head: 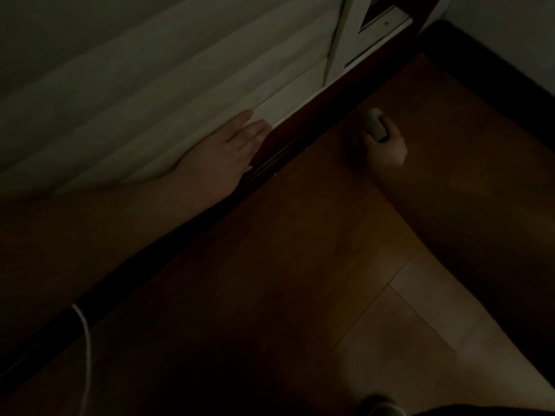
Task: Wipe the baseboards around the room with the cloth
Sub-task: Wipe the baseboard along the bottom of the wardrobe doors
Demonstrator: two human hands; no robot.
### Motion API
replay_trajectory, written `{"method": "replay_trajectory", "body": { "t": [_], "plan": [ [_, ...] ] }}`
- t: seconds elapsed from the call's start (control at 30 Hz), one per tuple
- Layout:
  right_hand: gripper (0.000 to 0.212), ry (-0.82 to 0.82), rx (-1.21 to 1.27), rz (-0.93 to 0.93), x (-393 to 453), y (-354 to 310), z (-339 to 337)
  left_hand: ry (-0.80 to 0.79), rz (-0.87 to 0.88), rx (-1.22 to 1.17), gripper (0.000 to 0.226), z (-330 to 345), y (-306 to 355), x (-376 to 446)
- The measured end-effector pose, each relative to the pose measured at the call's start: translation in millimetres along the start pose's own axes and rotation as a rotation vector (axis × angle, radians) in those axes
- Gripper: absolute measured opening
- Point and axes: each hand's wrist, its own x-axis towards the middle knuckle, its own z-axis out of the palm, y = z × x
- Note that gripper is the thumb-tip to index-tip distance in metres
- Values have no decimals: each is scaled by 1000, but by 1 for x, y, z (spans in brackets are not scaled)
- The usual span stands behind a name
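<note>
Left hand (237, 142) presses curtain (126, 94); right hand (381, 142) grips cloth (377, 124).

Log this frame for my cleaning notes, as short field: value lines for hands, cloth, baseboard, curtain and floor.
left hand: flat, fingers straight, pressing the curtain back
right hand: grips the cloth, near the floor
baseboard: dark, exposed beside the left hand
floor: wood, dimly lit
cord: white, crosses the baseboard lower left

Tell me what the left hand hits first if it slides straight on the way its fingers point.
The left hand lies flat on the pale pleated curtain, fingers aimed up-right along the dark red baseboard. It would likely meet more curtain, then the white door frame; depth is unclear.
</note>
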Motion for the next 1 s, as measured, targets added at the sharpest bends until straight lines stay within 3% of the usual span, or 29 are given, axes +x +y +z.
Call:
{"method": "replay_trajectory", "body": {
  "t": [0.27,0.6,0.83,1.0],
  "plan": [
    [59,-91,-18,72,25,-20,43,-13,47,9,60,-2,-3,4],
    [63,-204,-20,-32,-86,-7,86,7,43,48,59,-1,-2,2],
    [62,-379,-18,-120,-159,-4,102,85,-8,26,57,1,-1,2],
    [60,-633,-36,-173,-172,0,97,-10,-61,18,60,-10,-2,-4]
  ]
}}
